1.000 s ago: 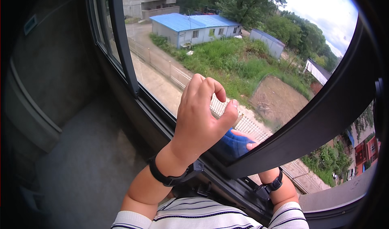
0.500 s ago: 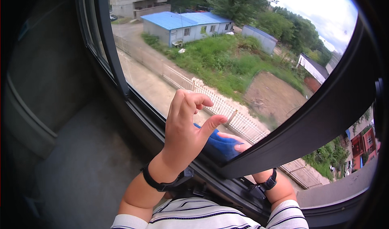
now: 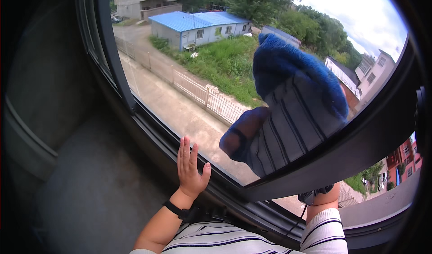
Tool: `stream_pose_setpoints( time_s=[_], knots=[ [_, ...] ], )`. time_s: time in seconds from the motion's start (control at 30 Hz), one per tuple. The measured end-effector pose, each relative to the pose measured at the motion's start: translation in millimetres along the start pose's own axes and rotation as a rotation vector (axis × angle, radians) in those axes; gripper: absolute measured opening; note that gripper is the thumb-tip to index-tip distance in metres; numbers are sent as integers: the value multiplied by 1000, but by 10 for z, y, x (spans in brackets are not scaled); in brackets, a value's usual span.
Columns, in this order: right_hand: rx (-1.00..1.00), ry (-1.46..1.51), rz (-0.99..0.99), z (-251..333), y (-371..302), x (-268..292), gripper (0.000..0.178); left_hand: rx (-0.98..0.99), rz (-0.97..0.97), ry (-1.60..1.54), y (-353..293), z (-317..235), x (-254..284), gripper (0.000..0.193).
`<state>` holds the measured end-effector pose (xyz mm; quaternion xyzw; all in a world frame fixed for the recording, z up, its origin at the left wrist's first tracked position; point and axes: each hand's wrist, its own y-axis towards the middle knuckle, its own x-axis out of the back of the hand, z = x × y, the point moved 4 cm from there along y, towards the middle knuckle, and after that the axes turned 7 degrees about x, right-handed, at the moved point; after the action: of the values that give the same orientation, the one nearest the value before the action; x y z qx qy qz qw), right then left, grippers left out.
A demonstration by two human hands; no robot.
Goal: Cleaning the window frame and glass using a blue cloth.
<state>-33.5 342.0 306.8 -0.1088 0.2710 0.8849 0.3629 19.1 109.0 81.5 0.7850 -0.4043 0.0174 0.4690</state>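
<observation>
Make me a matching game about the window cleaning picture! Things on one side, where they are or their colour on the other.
Things:
1. left hand
2. mitt
3. wristband
4. house roof

Matches:
A. black, on the left wrist
B. flat against the glass, low down
C. light blue, far outside
D. dark blue and fluffy, on the right hand, outside the glass

Pairs: 1-B, 2-D, 3-A, 4-C

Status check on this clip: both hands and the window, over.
Left hand flat, fingers together, against the window glass. Right hand in blue cleaning mitt, outside the pane. Dark frame bar crosses the right forearm.
</observation>
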Motion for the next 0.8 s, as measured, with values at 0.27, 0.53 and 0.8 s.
stream_pose_setpoints(
  time_s=[0.27, 0.53, 0.8],
  knots=[
    [-196, -42, 34, -606, 132, -156, 79, -4, -12, -2, 35, -60, 26, 69],
    [-479, -169, 62, -766, -247, -23, 56, 1, 22, 25, 13, -40, 23, 71],
    [311, 15, -26, 737, 459, -175, 46, 9, 2, 29, 24, -145, 92, 69]
  ],
)
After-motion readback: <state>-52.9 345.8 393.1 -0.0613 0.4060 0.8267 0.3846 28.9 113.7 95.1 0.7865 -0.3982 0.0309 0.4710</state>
